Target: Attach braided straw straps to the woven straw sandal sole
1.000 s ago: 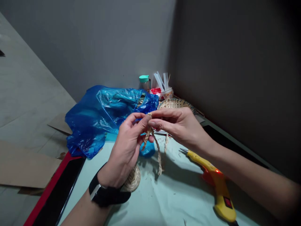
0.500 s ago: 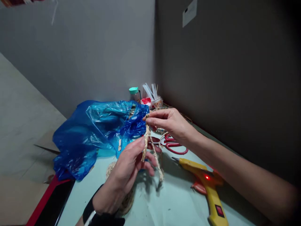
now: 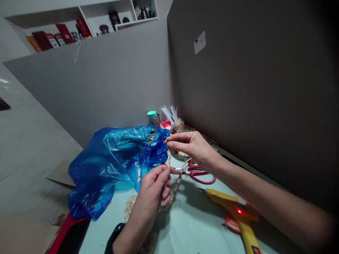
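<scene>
- Tabletop (image 3: pixel 193 225): pale green, spread beneath both hands and carrying the tools.
- Bag (image 3: pixel 113 162): blue, crumpled plastic, lying beyond the left hand toward the wall.
- Right hand (image 3: pixel 195 147): its forearm slants in from the lower right, above the glue gun; the hand is raised, palm side turned leftward, with thumb and index fingertips pinched together on the braid's upper end.
- Left hand (image 3: pixel 153 185): its forearm rises from the bottom edge; the hand sits lower than the right one, thumb and index finger clamped on the braid, the other fingers curled in below.
- Glue gun (image 3: pixel 225 199): yellow, on the right, its red light lit and its nozzle toward the scissors.
- Coil (image 3: pixel 130 206): straw-coloured, partly hidden behind the left forearm.
- Scissors (image 3: pixel 202 177): red-handled, lying just right of the left hand.
- Braid (image 3: pixel 169 155): runs nearly upright between the two pinches; a plaited strand also shows right of the left hand, crossing the scissors, though whether they join cannot be told.
</scene>
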Available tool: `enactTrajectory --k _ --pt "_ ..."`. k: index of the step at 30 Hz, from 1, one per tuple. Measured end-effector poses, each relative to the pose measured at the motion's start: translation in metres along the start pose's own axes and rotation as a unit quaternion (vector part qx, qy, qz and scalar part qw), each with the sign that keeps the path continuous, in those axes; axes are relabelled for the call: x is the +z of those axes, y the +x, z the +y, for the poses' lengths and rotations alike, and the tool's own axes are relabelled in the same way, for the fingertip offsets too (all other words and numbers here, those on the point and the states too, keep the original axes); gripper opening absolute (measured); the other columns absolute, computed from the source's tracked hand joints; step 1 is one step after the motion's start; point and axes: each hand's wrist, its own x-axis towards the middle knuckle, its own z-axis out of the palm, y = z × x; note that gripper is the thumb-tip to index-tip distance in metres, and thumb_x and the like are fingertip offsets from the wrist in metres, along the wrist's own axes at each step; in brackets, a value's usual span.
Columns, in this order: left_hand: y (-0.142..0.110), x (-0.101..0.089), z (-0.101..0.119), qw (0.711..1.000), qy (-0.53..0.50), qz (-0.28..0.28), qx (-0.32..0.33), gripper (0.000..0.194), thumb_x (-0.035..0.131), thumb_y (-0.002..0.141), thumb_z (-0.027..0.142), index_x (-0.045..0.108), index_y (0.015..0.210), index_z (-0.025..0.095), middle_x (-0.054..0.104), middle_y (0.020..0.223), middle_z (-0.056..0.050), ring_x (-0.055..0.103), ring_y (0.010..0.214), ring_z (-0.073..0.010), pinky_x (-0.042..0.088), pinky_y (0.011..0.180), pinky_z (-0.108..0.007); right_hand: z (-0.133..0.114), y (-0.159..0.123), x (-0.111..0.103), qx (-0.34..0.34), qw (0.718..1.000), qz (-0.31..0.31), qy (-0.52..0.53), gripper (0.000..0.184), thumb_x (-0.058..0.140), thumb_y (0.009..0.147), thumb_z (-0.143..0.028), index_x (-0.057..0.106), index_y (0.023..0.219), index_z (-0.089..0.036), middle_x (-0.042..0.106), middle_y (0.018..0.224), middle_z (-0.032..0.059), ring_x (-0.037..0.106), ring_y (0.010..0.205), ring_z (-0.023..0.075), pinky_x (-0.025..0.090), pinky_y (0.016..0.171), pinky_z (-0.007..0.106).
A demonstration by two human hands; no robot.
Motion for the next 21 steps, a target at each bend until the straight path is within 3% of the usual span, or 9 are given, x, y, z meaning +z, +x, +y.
enactTrajectory --k 3,7,10,13,16,19,21 --pt "0.001 -0.003 -0.003 0.997 0.074 0.011 0.021 0.027 0.057 0.090 0.044 0.061 0.089 0.017 0.039 0.059 0.009 0.021 0.041 -0.0042 0.019 0.038 -0.019 0.001 -0.001 0.000 -0.006 1.000 0.004 -0.001 0.018 0.076 0.071 -0.031 0.075 0.078 -0.015 0.064 0.061 -0.0014 0.054 0.057 0.0114 0.044 0.058 0.027" --pt "-0.002 -0.004 -0.006 0.979 0.184 0.033 0.081 0.023 0.052 0.094 0.039 0.060 0.083 0.020 0.047 0.060 0.005 0.034 0.048 -0.0087 0.025 0.046 -0.023 0.007 -0.001 0.001 -0.015 1.000 -0.003 0.000 0.017 0.076 0.076 -0.030 0.073 0.082 -0.014 0.064 0.066 -0.0025 0.056 0.058 0.0102 0.046 0.059 0.026" --pt "-0.005 -0.003 -0.008 0.963 0.239 0.046 0.118 0.023 0.052 0.094 0.033 0.057 0.076 0.020 0.044 0.060 0.005 0.037 0.054 -0.0114 0.027 0.052 -0.025 0.010 -0.003 0.002 -0.016 1.000 -0.012 -0.003 0.015 0.074 0.082 -0.028 0.069 0.082 -0.014 0.063 0.066 -0.0041 0.057 0.058 0.0098 0.048 0.059 0.025" --pt "-0.009 -0.003 -0.007 0.960 0.257 0.036 0.108 0.024 0.047 0.096 0.035 0.056 0.081 0.020 0.043 0.056 0.006 0.039 0.051 -0.0125 0.029 0.052 -0.026 0.009 -0.005 0.005 -0.012 1.000 -0.012 -0.002 0.018 0.074 0.081 -0.032 0.071 0.083 -0.014 0.064 0.066 -0.0033 0.056 0.057 0.0098 0.047 0.058 0.025" --pt "-0.014 -0.007 -0.001 0.966 0.247 -0.007 0.078 0.029 0.042 0.098 0.039 0.061 0.087 0.019 0.060 0.063 0.000 0.054 0.058 -0.0164 0.040 0.059 -0.027 0.005 -0.008 0.007 -0.001 1.000 -0.014 -0.006 0.020 0.076 0.075 -0.034 0.075 0.080 -0.014 0.064 0.063 -0.0016 0.053 0.056 0.0100 0.043 0.055 0.025" --pt "-0.019 -0.012 0.009 0.968 0.239 -0.022 0.077 0.029 0.051 0.094 0.039 0.069 0.083 0.018 0.067 0.085 -0.005 0.058 0.082 -0.0197 0.042 0.074 -0.028 0.002 -0.012 0.013 0.010 0.999 -0.029 -0.012 0.019 0.076 0.071 -0.033 0.076 0.077 -0.014 0.065 0.063 0.0002 0.052 0.056 0.0107 0.040 0.052 0.025" --pt "-0.022 -0.016 0.014 0.969 0.235 -0.013 0.081 0.025 0.059 0.090 0.036 0.072 0.078 0.018 0.064 0.085 -0.004 0.054 0.085 -0.0189 0.039 0.075 -0.027 0.000 -0.015 0.017 0.013 0.999 -0.045 -0.005 0.018 0.075 0.071 -0.032 0.076 0.079 -0.015 0.067 0.066 0.0014 0.056 0.058 0.0116 0.042 0.053 0.025"
